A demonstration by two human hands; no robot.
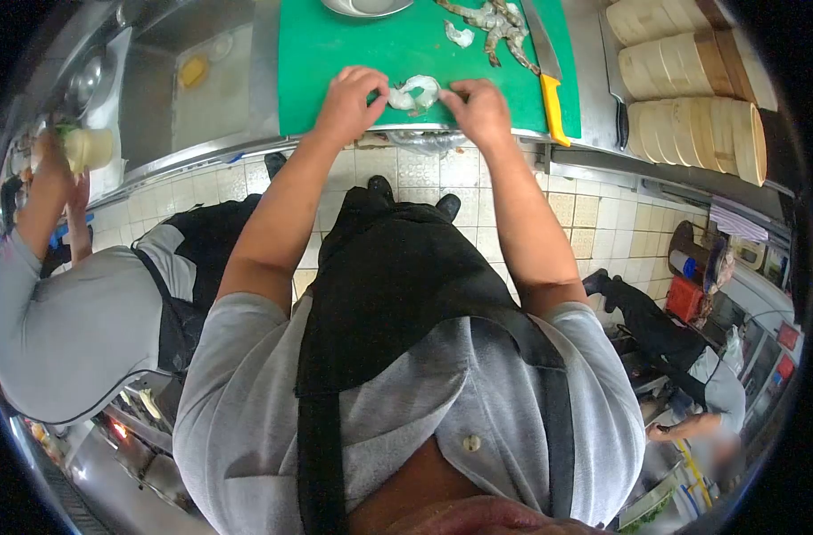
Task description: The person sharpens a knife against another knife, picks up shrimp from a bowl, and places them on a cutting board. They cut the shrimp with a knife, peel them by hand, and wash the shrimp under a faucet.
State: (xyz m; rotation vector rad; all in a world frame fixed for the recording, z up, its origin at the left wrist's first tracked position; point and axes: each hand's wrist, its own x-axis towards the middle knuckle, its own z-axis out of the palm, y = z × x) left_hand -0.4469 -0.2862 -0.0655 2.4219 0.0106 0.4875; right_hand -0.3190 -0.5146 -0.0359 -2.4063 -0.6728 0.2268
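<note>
On the green cutting board [317, 53] lies a pale peeled shrimp [415, 93], curled near the front edge. My left hand [354, 100] is at its left end, fingers bent together against the flesh. At the right end my right hand [478, 109] has thumb and fingertips closed on the shrimp. Several grey unpeeled shrimps [504, 28] lie farther back, beside a small pale piece [459, 34]. A knife with a yellow handle [553, 107] rests along the board's right side. Part of a metal bowl [367, 7] shows at the back edge.
Left of the board is a metal sink [156, 98] with a yellow object [193, 71]. Stacked round wooden pieces [692, 138] stand on the right. One co-worker [85, 312] is at the left, holding a light container [90, 149]; another [718, 392] is at the lower right.
</note>
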